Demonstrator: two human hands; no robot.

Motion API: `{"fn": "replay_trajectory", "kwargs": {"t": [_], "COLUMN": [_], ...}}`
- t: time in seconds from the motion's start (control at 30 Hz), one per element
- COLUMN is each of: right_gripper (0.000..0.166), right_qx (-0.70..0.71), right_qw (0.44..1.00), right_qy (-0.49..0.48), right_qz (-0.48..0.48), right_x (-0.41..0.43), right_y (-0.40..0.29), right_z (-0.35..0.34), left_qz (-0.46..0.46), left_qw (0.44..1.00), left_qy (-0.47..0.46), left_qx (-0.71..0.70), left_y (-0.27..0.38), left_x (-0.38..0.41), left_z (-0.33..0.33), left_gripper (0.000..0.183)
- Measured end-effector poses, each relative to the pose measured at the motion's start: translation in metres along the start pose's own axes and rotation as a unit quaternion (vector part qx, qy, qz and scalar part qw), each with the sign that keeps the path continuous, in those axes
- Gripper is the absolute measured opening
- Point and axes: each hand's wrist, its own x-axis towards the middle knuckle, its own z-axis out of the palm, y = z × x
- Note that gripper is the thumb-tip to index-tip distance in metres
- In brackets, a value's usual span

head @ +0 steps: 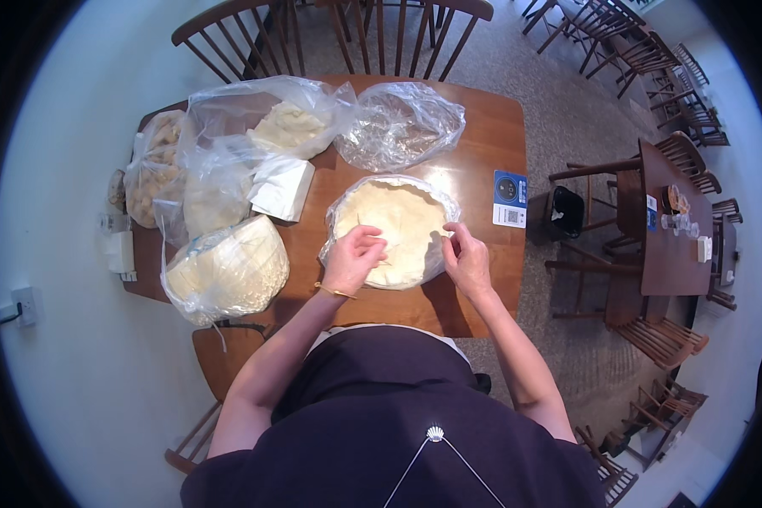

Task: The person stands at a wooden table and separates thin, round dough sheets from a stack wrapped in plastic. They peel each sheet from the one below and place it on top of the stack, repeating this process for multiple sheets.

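A round container (455, 213) wrapped in clear plastic film stands on the wooden table before me, holding a pale, floury or dough-like mass (394, 206). My left hand (357, 257) is over its near left side, fingers curled. Thin dark strands show beside those fingertips; whether they are gripped is too fine to tell. At the right rim is my right hand (467, 259), thumb and forefinger bent close to the edge of the pale mass. Whether the fingers pinch anything there is unclear.
Left on the table (482, 136) are a bag of pale strips (228, 270), a white tissue pack (282, 188), a bag of brownish lumps (159, 168) and a bag with a pale mass (290, 129). Crumpled clear plastic (403, 127) lies behind the container. A printed card (510, 198) sits right.
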Motion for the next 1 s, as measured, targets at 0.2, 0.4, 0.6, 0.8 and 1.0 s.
{"fn": "replay_trajectory", "kwargs": {"t": [0.2,0.4,0.6,0.8,1.0], "right_gripper": [0.019,0.027,0.050,0.068,0.049], "right_qx": [0.010,0.015,-0.008,0.003,0.055], "right_qw": [0.989,0.966,0.973,0.976,0.967], "right_qy": [-0.042,-0.053,-0.040,-0.018,-0.022], "right_qz": [-0.139,-0.252,-0.225,-0.215,-0.249], "right_x": [-0.009,-0.015,-0.013,-0.010,0.016], "right_y": [-0.026,-0.051,-0.041,-0.045,-0.042], "right_z": [0.026,0.046,0.036,0.041,0.052], "left_qz": [-0.048,-0.096,-0.164,-0.259,-0.285], "left_qw": [0.986,0.983,0.979,0.954,0.933], "left_qy": [0.072,0.078,0.078,0.018,-0.014], "left_qx": [0.144,0.138,0.095,-0.149,-0.218], "left_y": [-0.023,-0.009,-0.014,0.002,0.019], "left_x": [0.001,0.005,0.024,0.025,0.022], "left_z": [-0.048,-0.020,-0.014,-0.011,-0.018], "left_gripper": [0.023,0.033,0.030,0.019,0.017]}}
